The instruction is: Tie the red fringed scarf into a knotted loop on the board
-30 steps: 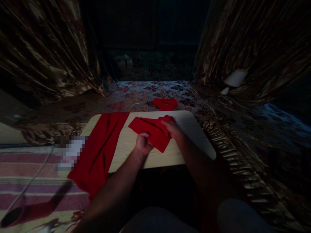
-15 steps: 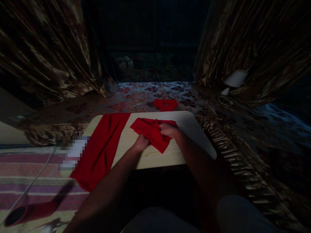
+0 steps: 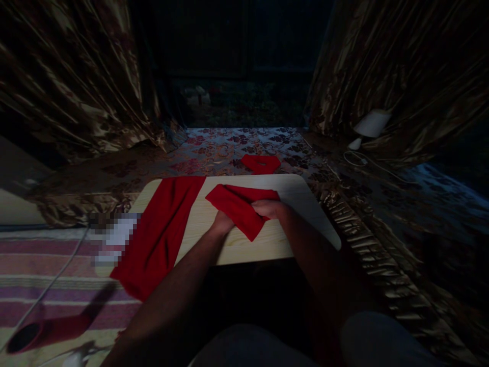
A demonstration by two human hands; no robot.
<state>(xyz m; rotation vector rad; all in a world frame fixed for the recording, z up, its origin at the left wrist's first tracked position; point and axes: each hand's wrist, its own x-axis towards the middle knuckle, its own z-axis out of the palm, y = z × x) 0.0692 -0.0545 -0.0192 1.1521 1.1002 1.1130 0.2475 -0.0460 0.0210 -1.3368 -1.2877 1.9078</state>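
A small piece of red cloth (image 3: pixel 237 206) lies at a slant over the middle of the light wooden table (image 3: pixel 292 237). My left hand (image 3: pixel 223 222) grips its near left edge, the fingertips hidden by the fabric. From the right, my right hand (image 3: pixel 266 208) is closed on the cloth near its right side, with its fingers curled in. A longer red cloth (image 3: pixel 162 232) drapes across the table's left side and hangs over the front edge, close to my left forearm.
Behind the table, another red cloth piece (image 3: pixel 261 163) with an opening rests on the patterned cover (image 3: pixel 221 148). A white lamp (image 3: pixel 372 124) with a cord stands at the back right. A red cylinder (image 3: pixel 49 332) lies on the striped mat (image 3: pixel 23 260) at the left.
The crumpled top of the small red cloth has flattened into a smoother band. My right hand has shifted slightly down; my left hand stays at the near edge.
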